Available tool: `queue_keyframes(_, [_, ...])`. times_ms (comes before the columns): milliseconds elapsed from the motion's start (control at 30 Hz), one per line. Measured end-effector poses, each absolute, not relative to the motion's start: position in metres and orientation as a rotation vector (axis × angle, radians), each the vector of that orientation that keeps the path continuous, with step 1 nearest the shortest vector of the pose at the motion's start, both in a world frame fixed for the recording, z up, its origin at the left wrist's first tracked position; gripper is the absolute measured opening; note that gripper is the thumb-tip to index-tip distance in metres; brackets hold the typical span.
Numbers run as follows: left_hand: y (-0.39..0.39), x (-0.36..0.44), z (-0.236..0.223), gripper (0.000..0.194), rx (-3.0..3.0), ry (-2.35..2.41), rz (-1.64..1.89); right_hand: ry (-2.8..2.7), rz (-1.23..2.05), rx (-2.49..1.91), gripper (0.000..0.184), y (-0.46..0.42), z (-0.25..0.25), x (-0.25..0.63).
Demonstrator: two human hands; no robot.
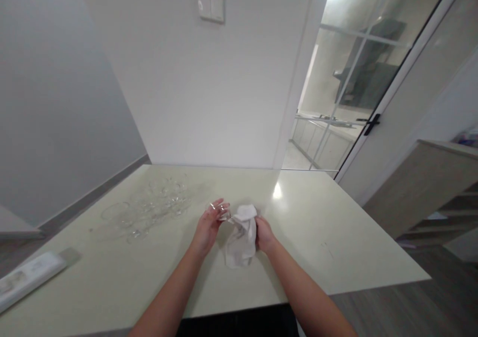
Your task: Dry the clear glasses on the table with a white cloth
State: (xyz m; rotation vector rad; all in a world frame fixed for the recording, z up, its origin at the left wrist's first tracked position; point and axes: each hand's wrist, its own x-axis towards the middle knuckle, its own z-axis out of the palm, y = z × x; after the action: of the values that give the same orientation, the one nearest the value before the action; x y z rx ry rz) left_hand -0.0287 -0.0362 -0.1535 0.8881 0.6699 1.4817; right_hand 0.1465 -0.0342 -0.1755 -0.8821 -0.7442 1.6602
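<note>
My left hand is closed round a small clear drinking glass, held tilted above the table. The glass's right end runs up to a white cloth, which hides part of it; its exact shape is hard to make out. Gripping the cloth from its right side is my right hand, with most fingers hidden behind the fabric. The cloth hangs down between my two hands. To the left, several clear glass pieces are grouped on the table, their outlines faint against the pale surface.
The pale glossy table meets a white wall at its far edge. A white box-like object lies at the near left. Beyond the right side are a glass-paned door and a wooden shelf unit.
</note>
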Motion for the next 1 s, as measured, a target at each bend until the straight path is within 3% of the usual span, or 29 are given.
queue_keyframes(200, [-0.039, -0.026, -0.149, 0.063, 0.962, 0.658, 1.540, -0.629, 1.796, -0.656, 0.076, -0.032, -0.161, 0.154])
queue_keyframes(267, [-0.043, -0.019, -0.149, 0.068, 1.096, 0.665, 1.462, -0.667, 1.849, -0.633, 0.070, -0.034, -0.160, 0.150])
queue_keyframes(400, [-0.048, -0.010, -0.152, 0.068, 1.310, 0.698, 1.358, -0.599, 1.795, -0.696, 0.037, -0.034, -0.168, 0.142])
queue_keyframes(467, [-0.048, -0.010, -0.153, 0.065, 1.357, 0.712, 1.362, -0.562, 1.748, -0.714, 0.033, -0.032, -0.171, 0.141])
queue_keyframes(767, [-0.051, -0.007, -0.151, 0.064, 1.388, 0.811, 1.488, -0.558, 1.738, -0.721, 0.034, -0.028, -0.178, 0.139])
queue_keyframes(1000, [-0.035, -0.021, -0.140, 0.066, 1.232, 0.988, 1.914, -0.860, 1.722, -0.850, 0.041, -0.030, -0.189, 0.139])
